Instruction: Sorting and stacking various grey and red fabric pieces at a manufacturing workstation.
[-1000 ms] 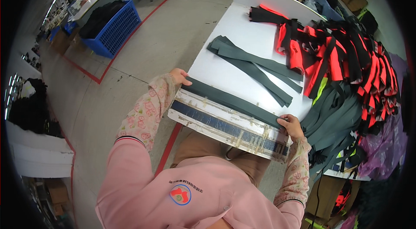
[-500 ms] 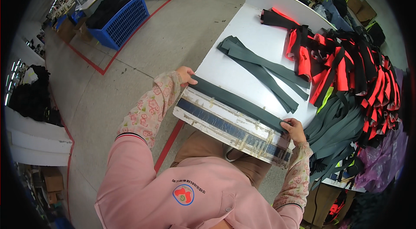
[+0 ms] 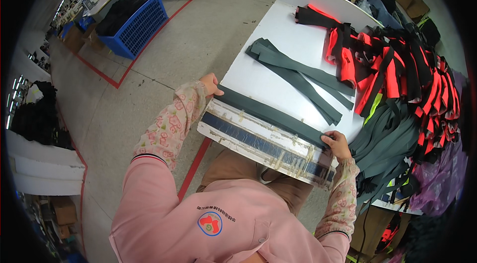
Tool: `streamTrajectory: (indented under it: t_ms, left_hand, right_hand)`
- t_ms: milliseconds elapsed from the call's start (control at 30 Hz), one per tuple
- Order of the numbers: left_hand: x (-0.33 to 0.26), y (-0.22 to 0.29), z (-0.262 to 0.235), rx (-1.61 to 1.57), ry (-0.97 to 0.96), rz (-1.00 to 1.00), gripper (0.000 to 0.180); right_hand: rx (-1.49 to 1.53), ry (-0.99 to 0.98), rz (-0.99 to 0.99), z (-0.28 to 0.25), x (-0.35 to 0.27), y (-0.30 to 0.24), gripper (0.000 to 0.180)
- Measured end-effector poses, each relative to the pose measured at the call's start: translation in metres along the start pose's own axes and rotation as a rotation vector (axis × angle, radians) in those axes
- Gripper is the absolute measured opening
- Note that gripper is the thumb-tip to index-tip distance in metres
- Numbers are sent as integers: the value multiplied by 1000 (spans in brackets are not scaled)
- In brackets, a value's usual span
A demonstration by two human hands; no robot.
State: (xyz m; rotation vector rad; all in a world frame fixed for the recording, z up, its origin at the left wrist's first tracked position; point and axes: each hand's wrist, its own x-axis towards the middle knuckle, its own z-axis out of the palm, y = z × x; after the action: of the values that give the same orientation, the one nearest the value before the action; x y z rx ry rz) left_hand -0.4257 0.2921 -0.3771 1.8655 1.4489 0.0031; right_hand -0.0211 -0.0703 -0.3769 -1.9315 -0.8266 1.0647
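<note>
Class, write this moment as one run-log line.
left hand: holds strip end | right hand: holds other end | dark fabric strip: flat along white table edge

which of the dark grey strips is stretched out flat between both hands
The dark grey strip along the table's near edge, its ends under the left hand and right hand. The other strips lie loosely crossed mid-table.

Bare white table (image 3: 268, 76) lies open beyond the loose grey strips (image 3: 298, 71) — garment heap (image 3: 402, 79) blocks the right side

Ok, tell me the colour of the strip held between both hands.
Dark grey, plain; the strip shows best in the head view.
</note>
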Motion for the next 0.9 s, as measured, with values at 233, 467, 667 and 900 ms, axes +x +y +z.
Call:
streamTrajectory:
  t_ms: [233, 467, 667, 900]
  left_hand:
    - [5, 3, 13, -38, 25, 21, 49]
    - [11, -7, 5, 16, 63, 30, 51]
    - [9, -30, -3, -115, 16, 122, 55]
    - [-14, -15, -11, -410, -187, -42, 51]
  right_hand:
    - [-183, 183, -121, -7, 0, 25, 38]
    - [1, 154, 6, -1, -9, 14, 34]
    - [146, 230, 11, -7, -23, 3, 32]
    - [274, 205, 55, -8, -28, 5, 30]
